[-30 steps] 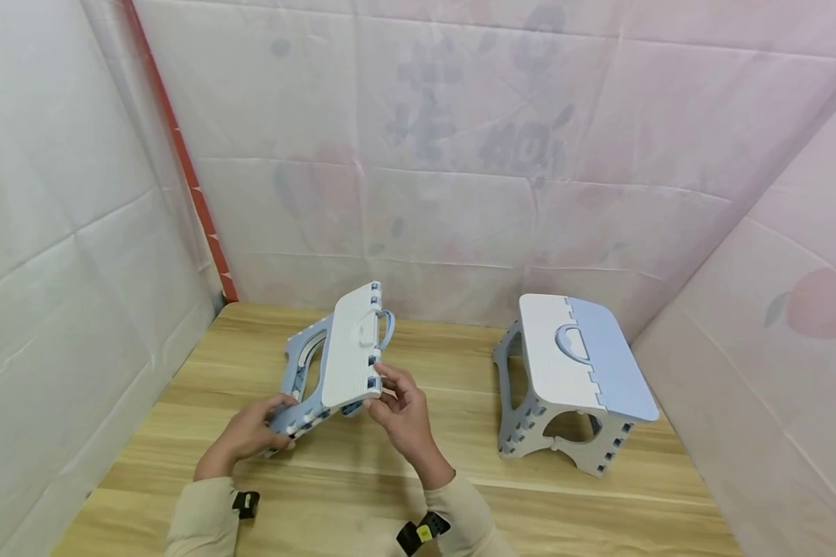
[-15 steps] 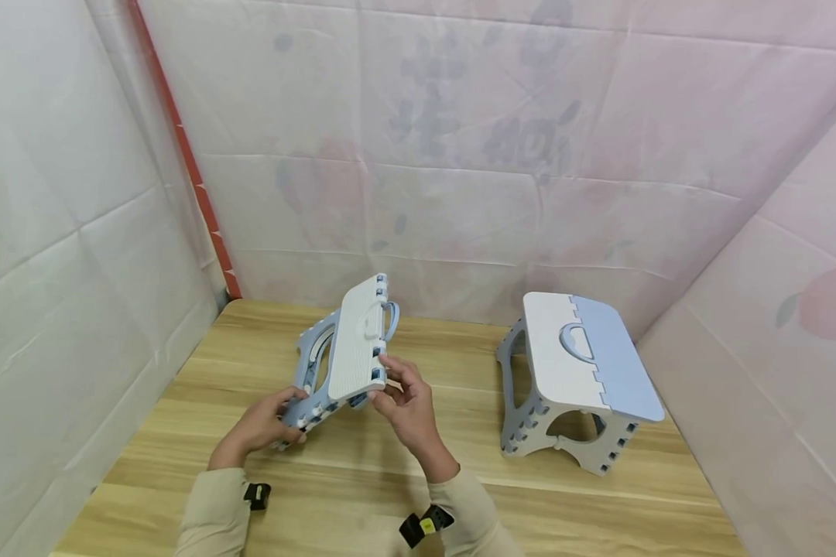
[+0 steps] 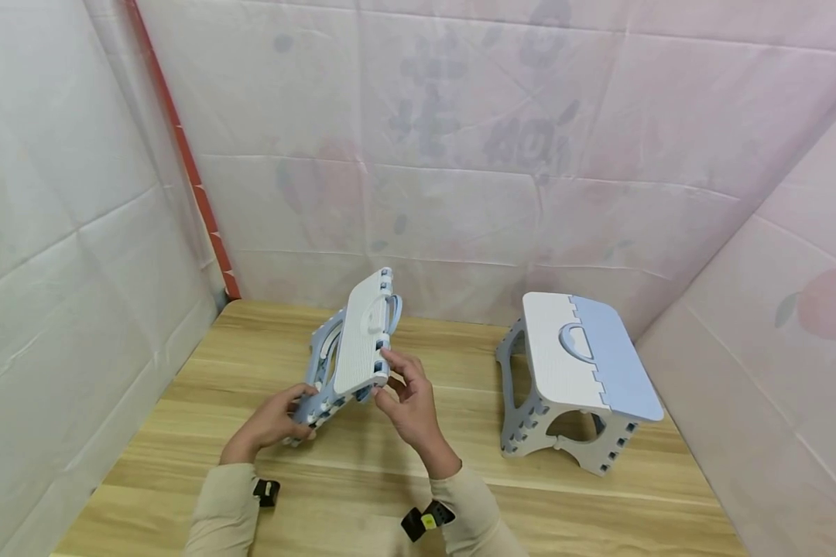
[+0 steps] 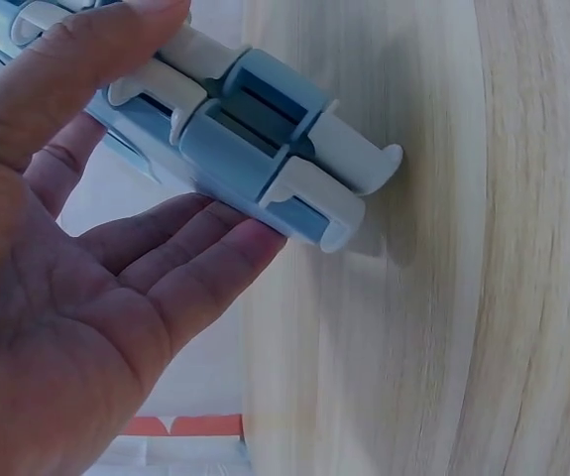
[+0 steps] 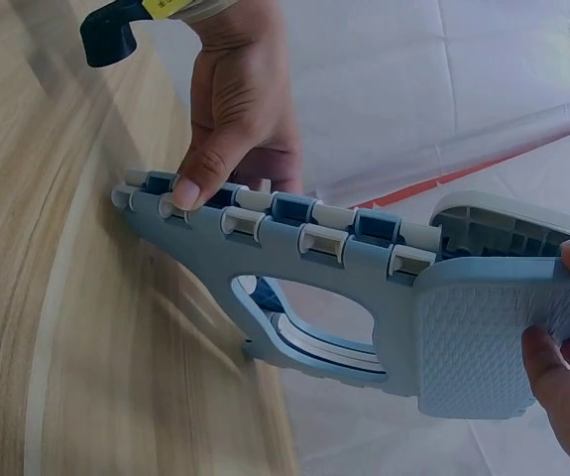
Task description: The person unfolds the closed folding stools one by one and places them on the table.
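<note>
A partly folded step stool (image 3: 362,340), white and light blue, stands tilted on the left part of the wooden table. My left hand (image 3: 273,418) grips the lower end of its leg panels; the left wrist view shows the thumb over the toothed hinge edge (image 4: 255,109) and fingers beneath. With my right hand (image 3: 412,398) I pinch the near corner of the seat, by the hinge. The right wrist view shows the two seat halves folded down, the blue half (image 5: 483,337) facing the camera, and legs nearly together. A blue handle loop (image 3: 395,313) sticks out at the seat fold.
A second, matching step stool (image 3: 585,356) stands unfolded on the right of the wooden table (image 3: 348,503). Sheet-covered walls (image 3: 460,216) enclose the back and both sides. A red strip (image 3: 188,162) runs down the back left corner.
The held stool has shifted right and its seat stands steeper, with its parts closer together. My left hand has moved right with it; the right hand keeps its hold. The other stool stays put.
</note>
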{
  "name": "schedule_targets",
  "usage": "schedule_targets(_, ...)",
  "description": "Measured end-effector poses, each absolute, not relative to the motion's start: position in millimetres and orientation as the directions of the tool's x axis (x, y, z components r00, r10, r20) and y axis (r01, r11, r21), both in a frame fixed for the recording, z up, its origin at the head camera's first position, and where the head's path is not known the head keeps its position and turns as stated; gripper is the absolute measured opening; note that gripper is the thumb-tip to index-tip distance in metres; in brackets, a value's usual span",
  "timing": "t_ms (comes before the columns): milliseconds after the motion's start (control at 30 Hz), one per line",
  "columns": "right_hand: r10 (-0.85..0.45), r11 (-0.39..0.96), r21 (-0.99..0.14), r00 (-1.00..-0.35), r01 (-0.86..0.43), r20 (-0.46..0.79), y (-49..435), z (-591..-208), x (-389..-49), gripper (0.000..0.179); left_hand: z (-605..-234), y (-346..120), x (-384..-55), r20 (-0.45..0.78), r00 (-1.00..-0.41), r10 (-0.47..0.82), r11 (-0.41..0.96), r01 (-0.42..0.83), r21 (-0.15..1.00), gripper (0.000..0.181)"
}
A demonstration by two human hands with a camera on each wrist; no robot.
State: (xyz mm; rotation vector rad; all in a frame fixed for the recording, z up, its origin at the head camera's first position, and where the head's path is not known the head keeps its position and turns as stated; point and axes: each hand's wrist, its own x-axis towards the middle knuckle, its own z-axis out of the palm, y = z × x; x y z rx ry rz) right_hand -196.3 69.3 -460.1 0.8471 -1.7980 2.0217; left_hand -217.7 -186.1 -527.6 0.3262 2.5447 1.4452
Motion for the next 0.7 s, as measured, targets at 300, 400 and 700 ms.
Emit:
schedule_targets(300, -0.186, -0.095, -0.775, -0.754, -0.624, 0.630, 69, -455, -197, 0.052, -534, -185, -222, -0.042, -0.936, 0.350, 0.397, 0.108, 0.911, 0.060)
schedule_targets(400, -0.191, -0.079, -0.775, -0.753, -0.627, 0.629, 69, -453, -198, 0.052, -536, -184, -224, -0.036, -0.930, 0.366, 0.368, 0.109, 0.923, 0.061)
schedule_targets(700, -0.190, -0.069, -0.741, -0.720, -0.668, 0.667, 68, -431, -190, 0.045, -539, -177, -226, -0.043, -0.931, 0.363, 0.362, 0.099, 0.927, 0.065)
